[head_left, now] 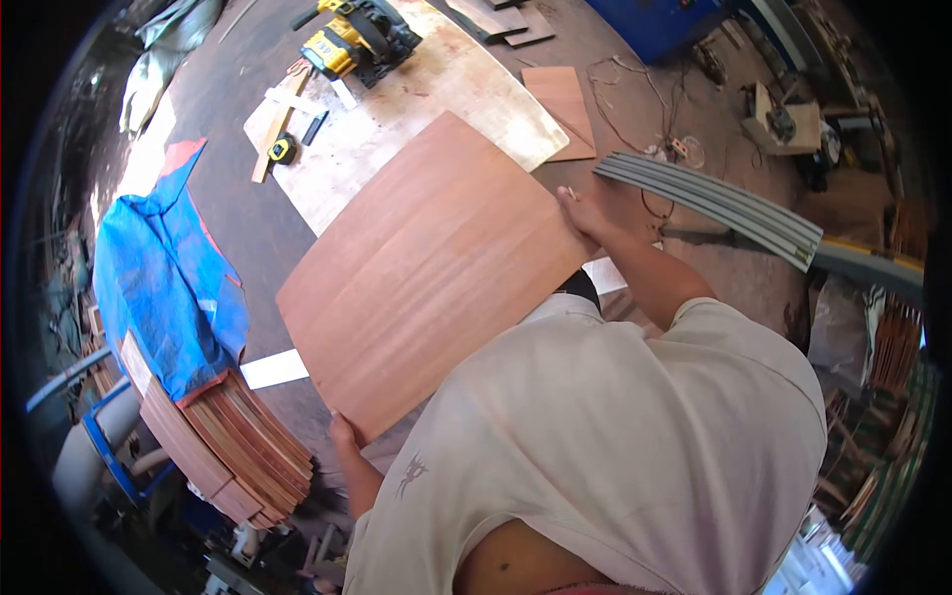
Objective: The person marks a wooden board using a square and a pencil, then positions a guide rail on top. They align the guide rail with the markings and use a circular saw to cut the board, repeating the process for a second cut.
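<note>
A broad reddish-brown wooden panel (436,268) lies tilted across the view in front of my body. My left hand (344,436) is closed on its near left corner, with most of the fingers hidden beneath. At the right edge, my right hand (585,215) grips the same panel. Something small and pale shows by the right fingertips, too small to name. Under the panel's far side is a worn whitish board (476,84). A yellow and black circular saw (359,45) and a tape measure (283,149) rest on or beside that board.
On the left, a blue tarp (169,278) partly covers stacked wooden planks (223,451). A grey slotted rail (709,203) juts in from the right. Loose cables (620,114) and a smaller wooden piece (558,99) lie beyond the panel.
</note>
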`<move>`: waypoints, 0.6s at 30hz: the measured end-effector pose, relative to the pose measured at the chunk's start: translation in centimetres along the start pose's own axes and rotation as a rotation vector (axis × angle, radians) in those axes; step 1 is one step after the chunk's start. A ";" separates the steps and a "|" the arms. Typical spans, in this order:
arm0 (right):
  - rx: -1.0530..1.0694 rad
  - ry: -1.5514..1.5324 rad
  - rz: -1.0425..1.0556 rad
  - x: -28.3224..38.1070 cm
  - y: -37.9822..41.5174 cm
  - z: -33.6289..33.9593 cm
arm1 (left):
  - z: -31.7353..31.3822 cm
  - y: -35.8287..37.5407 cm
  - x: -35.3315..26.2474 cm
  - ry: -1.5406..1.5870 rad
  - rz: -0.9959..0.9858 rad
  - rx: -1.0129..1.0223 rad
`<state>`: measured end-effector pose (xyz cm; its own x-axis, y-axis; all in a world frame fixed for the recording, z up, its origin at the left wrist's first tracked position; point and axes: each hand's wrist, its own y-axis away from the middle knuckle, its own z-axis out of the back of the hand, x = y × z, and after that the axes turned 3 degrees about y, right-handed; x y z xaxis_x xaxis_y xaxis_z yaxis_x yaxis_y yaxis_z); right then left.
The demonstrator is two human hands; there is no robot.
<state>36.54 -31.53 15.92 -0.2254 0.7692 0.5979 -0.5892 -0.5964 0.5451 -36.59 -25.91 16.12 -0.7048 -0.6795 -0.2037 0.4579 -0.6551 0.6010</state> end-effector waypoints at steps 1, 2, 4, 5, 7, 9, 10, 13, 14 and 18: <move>-0.005 -0.036 -0.041 -0.7 -0.1 -0.2 | 0.2 0.2 -0.2 0.123 -0.016 0.044; -0.014 -0.044 -0.054 -1.5 -0.2 -0.5 | 0.4 0.5 -0.5 0.249 -0.030 0.086; 0.004 -0.155 -0.106 -2.3 0.2 -0.8 | 0.8 1.1 -1.4 0.251 -0.022 0.106; -0.002 -0.165 -0.117 -2.5 0.2 -0.9 | 1.3 1.3 -2.1 0.265 -0.005 0.118; 0.061 -0.315 -0.144 -2.8 -0.1 -1.0 | 1.3 0.4 -1.7 0.229 -0.018 0.120; 0.057 -0.322 -0.157 -2.9 0.1 -1.0 | 1.6 0.3 -1.1 0.202 -0.016 0.117; 0.056 -0.324 -0.159 -2.6 -0.1 -1.0 | 1.6 0.4 -1.2 0.223 -0.007 0.120; 0.070 -0.271 -0.249 -1.7 -0.5 -0.9 | 1.9 0.5 -1.3 0.260 0.005 0.117; 0.075 -0.272 -0.250 -1.7 -0.6 -0.8 | 2.1 0.6 -1.3 0.267 0.004 0.122; 0.058 -0.112 0.001 -2.3 -0.2 -1.6 | 4.4 1.5 -2.8 0.169 -0.042 0.004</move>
<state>35.99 -32.82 13.50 -0.1359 0.7399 0.6589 -0.5421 -0.6122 0.5756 -36.25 -23.53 20.98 -0.6217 -0.6979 -0.3557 0.4275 -0.6828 0.5925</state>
